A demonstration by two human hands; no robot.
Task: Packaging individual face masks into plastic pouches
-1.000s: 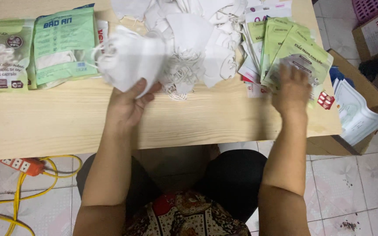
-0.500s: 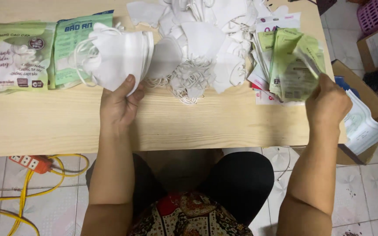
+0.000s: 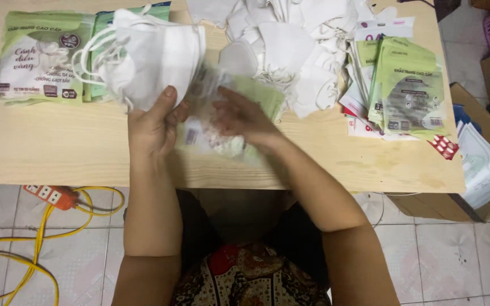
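Pale floor tiles lie nearest, with a looped yellow cable (image 3: 7, 249) and an orange power strip (image 3: 49, 195) at the left, under the edge of a light wooden table (image 3: 58, 153).

Over the near edge of the table, the left hand (image 3: 154, 122) is closed on a thick stack of white folded fabric face masks (image 3: 154, 56). The thumb is pressed against its front and the ear loops spill out to the left. The stack is held up off the table, tilted away from the person.

Just beside it, the right hand (image 3: 239, 116) lies on a green and clear plastic pouch (image 3: 222, 122) that is touching or nearly touching the stack. The hand and pouch are blurred; the fingers look stretched out, but I cannot tell whether they pinch the pouch.

As I read it, the step in hand is bringing pouch and stack together. Fitting one to the other would call for the pouch mouth to be spread wide and the stack kept squeezed flat, with the loops tucked in.

Farther back:
- Two filled green packets (image 3: 38, 56) lie flat at the left.
- A heap of loose white masks (image 3: 290, 45) covers the middle.
- A pile of flat green pouches (image 3: 406, 90) sits at the right.
- Off the table's right end is a brown cardboard box (image 3: 426, 207) holding white sheets.
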